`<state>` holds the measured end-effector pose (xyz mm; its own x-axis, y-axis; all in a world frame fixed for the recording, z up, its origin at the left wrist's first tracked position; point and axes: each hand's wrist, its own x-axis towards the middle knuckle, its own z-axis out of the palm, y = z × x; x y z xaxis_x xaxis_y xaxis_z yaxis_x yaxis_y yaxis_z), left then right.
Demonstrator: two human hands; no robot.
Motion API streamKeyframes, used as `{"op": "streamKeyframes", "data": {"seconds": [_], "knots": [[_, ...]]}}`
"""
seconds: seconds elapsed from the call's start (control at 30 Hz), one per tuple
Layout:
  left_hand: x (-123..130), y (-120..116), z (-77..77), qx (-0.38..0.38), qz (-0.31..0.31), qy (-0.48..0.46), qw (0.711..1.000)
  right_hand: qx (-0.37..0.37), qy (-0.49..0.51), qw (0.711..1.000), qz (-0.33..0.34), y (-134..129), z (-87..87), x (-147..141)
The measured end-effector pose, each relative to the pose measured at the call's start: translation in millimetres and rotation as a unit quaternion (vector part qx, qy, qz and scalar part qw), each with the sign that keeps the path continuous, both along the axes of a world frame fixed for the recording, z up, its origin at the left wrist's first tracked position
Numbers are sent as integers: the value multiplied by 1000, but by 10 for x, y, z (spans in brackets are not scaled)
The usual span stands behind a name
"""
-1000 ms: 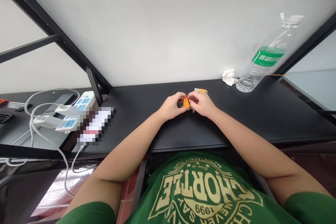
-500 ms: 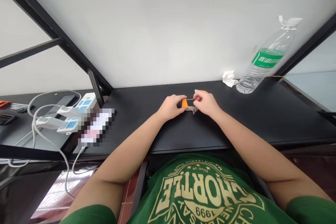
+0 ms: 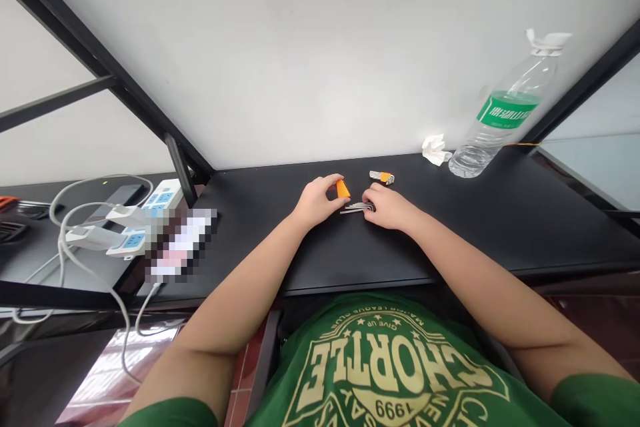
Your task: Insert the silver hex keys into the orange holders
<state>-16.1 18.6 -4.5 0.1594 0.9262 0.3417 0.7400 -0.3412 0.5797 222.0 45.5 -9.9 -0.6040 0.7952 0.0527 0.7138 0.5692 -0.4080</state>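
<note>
Black bench (image 3: 450, 227) carries a small hex key set (image 3: 382, 177), loose hex keys (image 3: 353, 208), an orange plastic holder (image 3: 343, 189), a crumpled tissue (image 3: 435, 150) and a water bottle (image 3: 505, 110), tissue just beside bottle.

small orange wedge-shaped holder (image 3: 343, 189) on the black tabletop (image 3: 450, 227), narrow end tipped toward 11 o'clock. loose l-shaped steel hex keys (image 3: 356, 208) lie flat at its 4 o'clock, just beside it but not touching, bunched side by side, long arms running toward 9 o'clock, bent ends hidden at the 3 o'clock end. second set of hex keys (image 3: 382, 177) lies at 1 o'clock from the loose bunch, well clear of it, shorter, gathered in an orange clip at the middle, silver ends fanned out on the 9 o'clock side.
</note>
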Motion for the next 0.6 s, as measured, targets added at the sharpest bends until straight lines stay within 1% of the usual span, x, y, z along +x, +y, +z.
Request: {"op": "streamKeyframes", "data": {"seconds": [0.13,0.23,0.33,0.4,0.5,0.6], "knots": [[-6,24,-39,-1,-8,0,1000,-13,2,1000,26,-1,11,7],[-12,30,-51,-2,-14,-4,1000,-13,35,999,40,20,1,29],[1,14,-47,-13,-38,-27,999,8,121,993,15,49,-5,14],[30,-10,-38,-16,-59,-41,997,9,196,981,-6,64,-1,-23],[96,-52,-18,-14,-84,-34,996,-24,281,959,0,63,2,-94],[154,-78,-4,-15,-93,-14,996,-57,314,948,11,36,-5,-151]]}}
